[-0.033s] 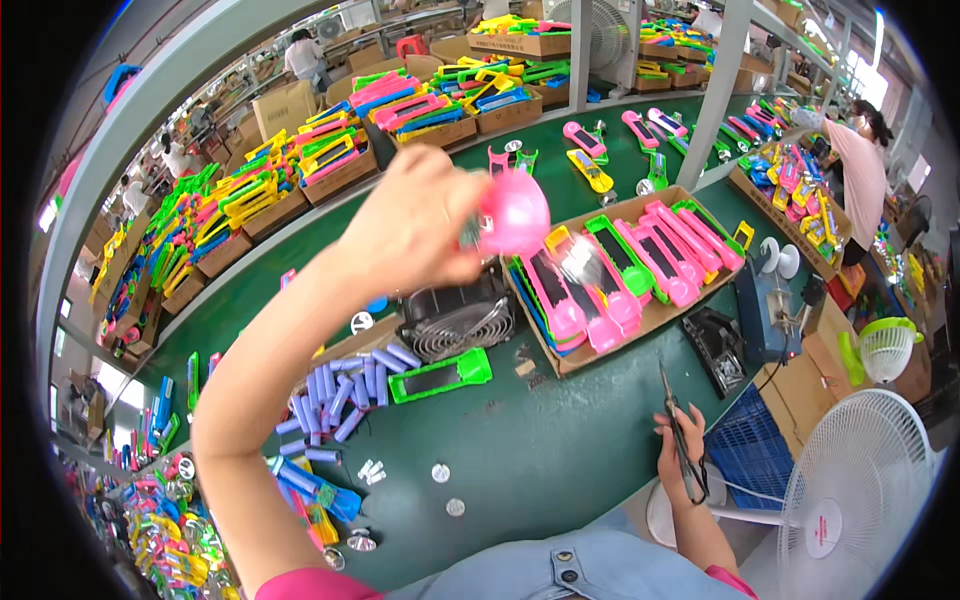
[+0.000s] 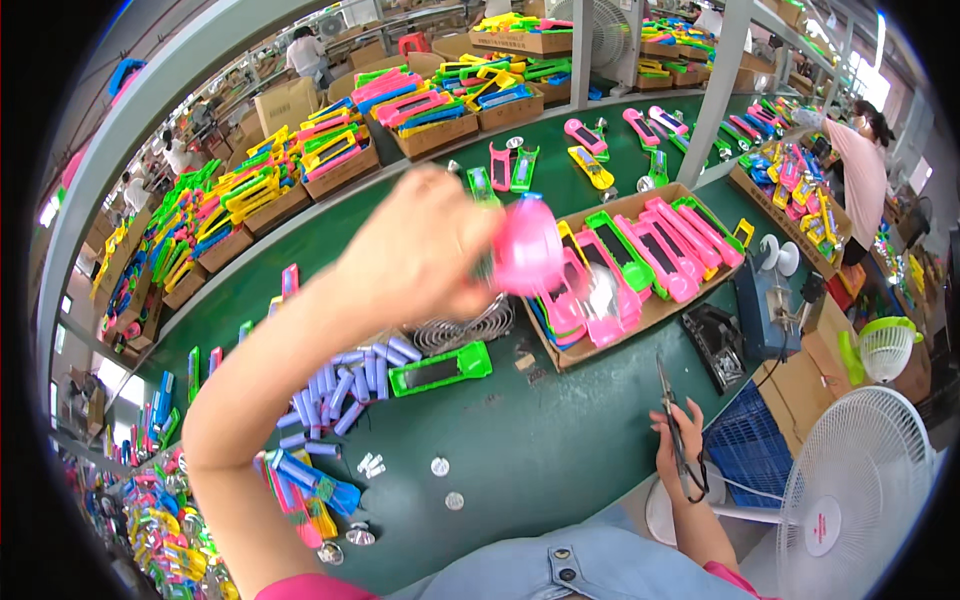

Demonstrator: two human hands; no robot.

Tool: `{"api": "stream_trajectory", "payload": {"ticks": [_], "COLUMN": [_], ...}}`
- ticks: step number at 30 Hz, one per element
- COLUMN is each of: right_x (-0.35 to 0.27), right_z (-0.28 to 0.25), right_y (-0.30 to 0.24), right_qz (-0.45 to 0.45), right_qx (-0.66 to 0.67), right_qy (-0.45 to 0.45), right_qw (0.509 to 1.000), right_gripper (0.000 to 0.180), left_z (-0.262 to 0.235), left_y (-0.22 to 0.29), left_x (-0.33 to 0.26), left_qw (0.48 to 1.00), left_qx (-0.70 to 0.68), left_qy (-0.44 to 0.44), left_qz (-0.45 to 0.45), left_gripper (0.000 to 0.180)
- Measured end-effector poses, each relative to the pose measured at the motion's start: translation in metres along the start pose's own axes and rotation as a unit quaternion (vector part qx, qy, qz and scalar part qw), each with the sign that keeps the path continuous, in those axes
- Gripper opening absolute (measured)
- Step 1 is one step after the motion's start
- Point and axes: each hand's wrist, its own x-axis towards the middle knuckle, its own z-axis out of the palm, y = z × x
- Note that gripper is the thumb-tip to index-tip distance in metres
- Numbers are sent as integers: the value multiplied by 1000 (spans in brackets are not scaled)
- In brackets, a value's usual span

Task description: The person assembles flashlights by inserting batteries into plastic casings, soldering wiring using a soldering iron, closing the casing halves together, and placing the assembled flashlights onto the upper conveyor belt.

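Note:
My left hand (image 2: 410, 245) is raised over the bench, fingers closed round a pink plastic lamp housing (image 2: 530, 245). Motion blurs the housing, and its far side is hidden. Just beyond it is a cardboard box (image 2: 640, 325) of pink and green casings. Low on the right, my right hand (image 2: 678, 450) grips a soldering iron (image 2: 671, 405), its thin tip pointing away from me. A green casing (image 2: 440, 369) lies on the green bench below my left hand, beside a heap of purple cylindrical cells (image 2: 335, 390).
A coiled metal fan guard (image 2: 470, 328) is partly behind my left hand. On the right stand a blue machine (image 2: 765, 300), a black holder (image 2: 713, 345) and a white fan (image 2: 855, 490). Small round metal discs (image 2: 440, 466) lie near me. Boxes of coloured casings (image 2: 330, 150) line the far side.
My left hand has moved a little to the right and down with the pink lamp housing, uncovering casings on the far belt. My right hand and the soldering iron have barely shifted.

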Motion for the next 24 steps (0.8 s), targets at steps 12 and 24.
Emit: {"api": "stream_trajectory", "payload": {"ticks": [12, 24], "right_x": [152, 139], "right_z": [91, 51], "right_y": [-55, -60], "right_qz": [-74, -115], "right_qx": [-11, 183], "right_qy": [-78, 51], "right_qw": [994, 975], "right_gripper": [64, 23], "left_z": [60, 88], "left_y": [262, 284], "left_x": [-162, -150], "left_qw": [908, 868], "left_qx": [-124, -357], "left_qy": [-355, -18], "left_qz": [-186, -345], "left_gripper": [44, 39]}}
